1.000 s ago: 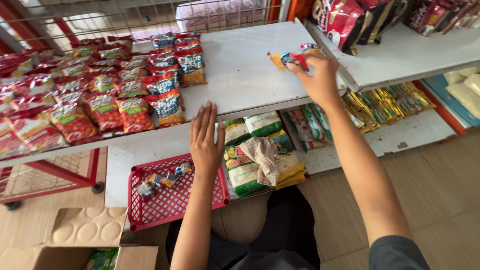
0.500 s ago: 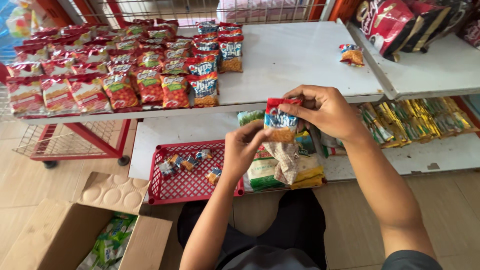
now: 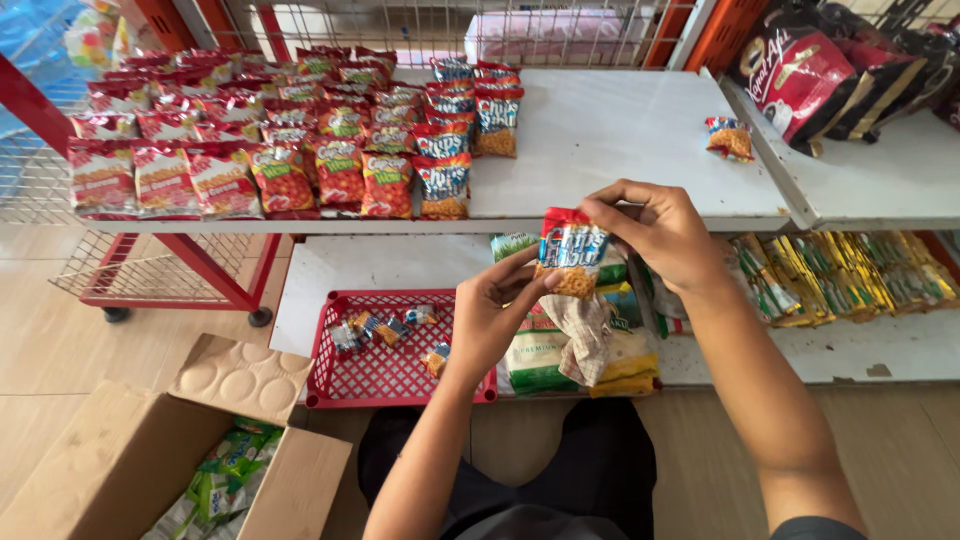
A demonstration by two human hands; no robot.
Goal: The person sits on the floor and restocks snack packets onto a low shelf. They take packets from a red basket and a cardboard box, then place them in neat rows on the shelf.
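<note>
the right hand (image 3: 665,235), which a second ago had reached to the far shelf (image 3: 620,140), now pinched the top of a small snack packet (image 3: 568,252) while the left hand (image 3: 495,312) gripped its lower edge, held above the lower shelf.

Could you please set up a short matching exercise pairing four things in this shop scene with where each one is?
Things:
1. snack packet
2. red basket
3. cardboard box
4. lone small packet

Places:
A. on the floor, lower left, flaps open
B. alone on the white upper shelf, far right
C. held between left hand and right hand
D. on the lower shelf, under the packet rows

Pairs: 1-C, 2-D, 3-A, 4-B
</note>
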